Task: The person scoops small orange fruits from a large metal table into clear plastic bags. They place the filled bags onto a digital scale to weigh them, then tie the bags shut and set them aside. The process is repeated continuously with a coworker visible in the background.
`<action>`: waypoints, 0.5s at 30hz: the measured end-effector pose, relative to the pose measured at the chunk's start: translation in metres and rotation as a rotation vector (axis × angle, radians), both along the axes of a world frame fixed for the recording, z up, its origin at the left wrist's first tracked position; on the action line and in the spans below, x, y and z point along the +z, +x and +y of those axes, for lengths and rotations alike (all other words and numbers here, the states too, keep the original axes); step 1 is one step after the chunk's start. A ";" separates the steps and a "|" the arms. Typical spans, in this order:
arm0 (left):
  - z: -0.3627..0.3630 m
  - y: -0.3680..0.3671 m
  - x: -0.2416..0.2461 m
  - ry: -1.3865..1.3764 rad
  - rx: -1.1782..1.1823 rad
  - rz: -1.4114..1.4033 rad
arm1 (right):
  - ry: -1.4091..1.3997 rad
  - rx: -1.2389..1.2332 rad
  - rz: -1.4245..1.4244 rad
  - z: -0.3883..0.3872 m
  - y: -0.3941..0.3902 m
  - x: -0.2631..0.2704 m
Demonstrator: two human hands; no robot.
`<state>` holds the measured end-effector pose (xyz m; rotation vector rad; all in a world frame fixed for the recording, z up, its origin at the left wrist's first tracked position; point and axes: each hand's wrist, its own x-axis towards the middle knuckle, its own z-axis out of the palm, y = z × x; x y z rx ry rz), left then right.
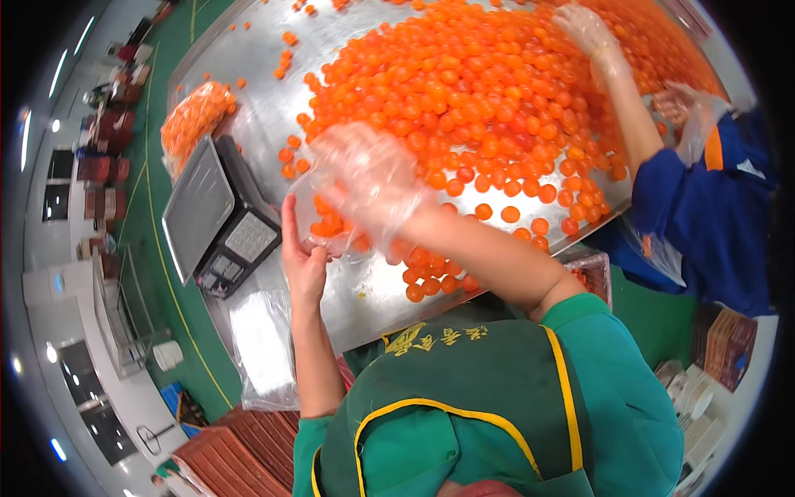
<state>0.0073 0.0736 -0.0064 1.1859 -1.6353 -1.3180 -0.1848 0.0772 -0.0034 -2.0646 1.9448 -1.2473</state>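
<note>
My left hand (pixel 305 264), bare, holds a clear plastic bag (pixel 348 245) by its side, with several orange egg yolks (pixel 329 220) inside. Over the bag's mouth is my right hand (pixel 372 171), in a clear plastic glove and blurred by motion. Its palm side is hidden, so I cannot tell whether it holds anything. A large heap of round orange yolks (pixel 453 93) spreads across the metal table (pixel 261 81) beyond my hands. Loose yolks (pixel 431 286) lie below my right forearm.
A digital scale (pixel 248 236) stands left of my hands, with a filled bag of yolks (pixel 197 118) behind it. Empty plastic bags (pixel 264 348) hang over the near edge. At right, a co-worker's gloved hand (pixel 587 31) reaches into the heap. Red crates (pixel 239 450) are stacked below.
</note>
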 end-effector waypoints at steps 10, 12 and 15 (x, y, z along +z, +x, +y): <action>-0.009 0.010 0.050 -0.148 -0.032 -0.087 | 0.579 0.233 -0.281 -0.024 -0.048 0.030; -0.009 0.016 0.031 -0.090 -0.051 -0.103 | 0.729 0.225 -0.281 -0.010 -0.051 0.035; -0.010 0.021 0.014 -0.184 -0.049 -0.194 | 0.662 0.168 -0.394 0.017 -0.081 0.001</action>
